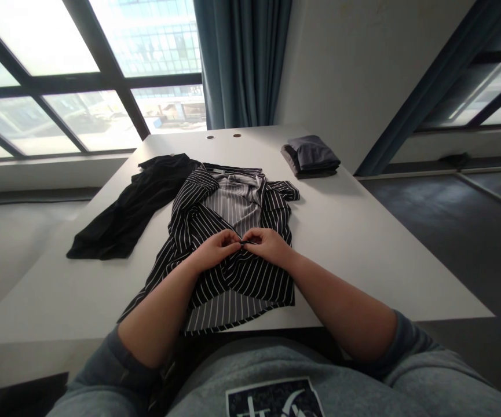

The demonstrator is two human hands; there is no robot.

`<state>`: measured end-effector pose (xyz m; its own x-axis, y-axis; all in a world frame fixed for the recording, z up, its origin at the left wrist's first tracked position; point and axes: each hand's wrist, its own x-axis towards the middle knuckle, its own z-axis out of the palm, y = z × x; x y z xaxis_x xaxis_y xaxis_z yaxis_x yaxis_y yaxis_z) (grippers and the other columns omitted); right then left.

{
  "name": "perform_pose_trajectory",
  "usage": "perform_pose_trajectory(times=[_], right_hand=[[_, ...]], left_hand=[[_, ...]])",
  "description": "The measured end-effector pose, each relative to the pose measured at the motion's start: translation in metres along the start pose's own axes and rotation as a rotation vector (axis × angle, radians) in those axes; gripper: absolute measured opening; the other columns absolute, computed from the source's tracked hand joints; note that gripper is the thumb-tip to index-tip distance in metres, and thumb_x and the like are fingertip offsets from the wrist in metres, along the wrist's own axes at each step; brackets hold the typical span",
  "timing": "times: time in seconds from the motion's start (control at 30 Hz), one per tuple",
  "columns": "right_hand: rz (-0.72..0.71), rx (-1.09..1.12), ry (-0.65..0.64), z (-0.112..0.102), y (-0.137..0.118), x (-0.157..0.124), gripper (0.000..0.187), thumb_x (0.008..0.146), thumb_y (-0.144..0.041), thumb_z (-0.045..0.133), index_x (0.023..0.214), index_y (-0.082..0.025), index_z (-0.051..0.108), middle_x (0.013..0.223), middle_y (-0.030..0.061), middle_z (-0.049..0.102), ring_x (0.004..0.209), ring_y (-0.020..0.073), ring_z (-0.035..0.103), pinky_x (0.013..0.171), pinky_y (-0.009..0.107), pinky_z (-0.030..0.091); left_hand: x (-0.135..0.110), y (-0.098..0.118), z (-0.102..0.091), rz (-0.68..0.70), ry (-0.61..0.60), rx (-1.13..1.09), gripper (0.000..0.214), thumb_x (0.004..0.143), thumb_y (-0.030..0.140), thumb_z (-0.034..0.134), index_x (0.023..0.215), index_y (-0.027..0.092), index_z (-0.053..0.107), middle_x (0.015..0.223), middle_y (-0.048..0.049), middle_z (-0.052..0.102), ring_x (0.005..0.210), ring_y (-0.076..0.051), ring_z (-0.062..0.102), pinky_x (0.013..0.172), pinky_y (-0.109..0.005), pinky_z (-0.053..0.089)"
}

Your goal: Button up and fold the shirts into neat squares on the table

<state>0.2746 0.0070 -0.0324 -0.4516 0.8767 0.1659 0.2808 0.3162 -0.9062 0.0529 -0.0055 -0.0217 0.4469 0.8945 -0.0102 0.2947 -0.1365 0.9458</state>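
A black shirt with white stripes [198,220] lies open-fronted on the white table [363,243], its collar away from me and its hem hanging over the near edge. My left hand [218,248] and my right hand [266,244] meet at the middle of its front. Both pinch the two front edges together at one small spot, which looks like a button. The fingers of each hand are curled and closed on the cloth.
A plain black garment [132,208] lies spread to the left of the striped shirt. A folded dark grey garment [311,155] sits at the table's far right. Windows and a blue curtain [241,63] stand behind the table. Dark floor lies to the right.
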Motion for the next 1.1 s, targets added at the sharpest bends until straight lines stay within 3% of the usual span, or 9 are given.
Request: perform_pose_trajectory(times=[0.3, 0.53, 0.67, 1.1], right_hand=[[0.022, -0.037, -0.007, 0.0021, 0.0004, -0.0007, 0.013, 0.079, -0.024, 0.068, 0.09, -0.018, 0.074, 0.079, -0.0003, 0.07, 0.071, 0.0143, 0.06, 0.069, 0.027, 0.046], [0.036, 0.015, -0.071, -0.0039, -0.006, 0.0003, 0.02, 0.082, -0.025, 0.068, 0.098, -0.018, 0.076, 0.094, 0.0034, 0.077, 0.087, 0.0193, 0.068, 0.084, 0.032, 0.051], [0.058, 0.087, -0.07, -0.0074, -0.0078, 0.0007, 0.024, 0.089, -0.036, 0.065, 0.098, -0.017, 0.077, 0.097, 0.0049, 0.077, 0.092, 0.0204, 0.069, 0.089, 0.034, 0.051], [0.162, 0.303, -0.094, -0.0013, -0.0012, 0.0005, 0.03, 0.081, -0.044, 0.076, 0.093, -0.017, 0.075, 0.087, 0.0022, 0.074, 0.082, 0.0175, 0.067, 0.082, 0.032, 0.052]], left_hand=[[-0.0027, 0.0076, -0.0003, 0.033, 0.015, 0.23, 0.019, 0.086, 0.038, 0.07, 0.088, 0.019, 0.066, 0.077, 0.0019, 0.064, 0.07, -0.014, 0.055, 0.069, -0.028, 0.042], [-0.0034, 0.0077, -0.0005, 0.051, 0.041, 0.215, 0.02, 0.089, 0.039, 0.067, 0.087, 0.02, 0.065, 0.077, 0.0018, 0.063, 0.07, -0.014, 0.054, 0.068, -0.028, 0.042], [-0.0034, 0.0079, -0.0008, 0.048, 0.04, 0.188, 0.019, 0.091, 0.039, 0.065, 0.091, 0.02, 0.064, 0.078, 0.0017, 0.063, 0.07, -0.015, 0.054, 0.068, -0.028, 0.044], [-0.0044, 0.0099, -0.0003, 0.171, 0.104, 0.388, 0.011, 0.092, 0.032, 0.066, 0.093, 0.021, 0.063, 0.09, -0.0017, 0.07, 0.082, -0.018, 0.062, 0.078, -0.032, 0.049]])
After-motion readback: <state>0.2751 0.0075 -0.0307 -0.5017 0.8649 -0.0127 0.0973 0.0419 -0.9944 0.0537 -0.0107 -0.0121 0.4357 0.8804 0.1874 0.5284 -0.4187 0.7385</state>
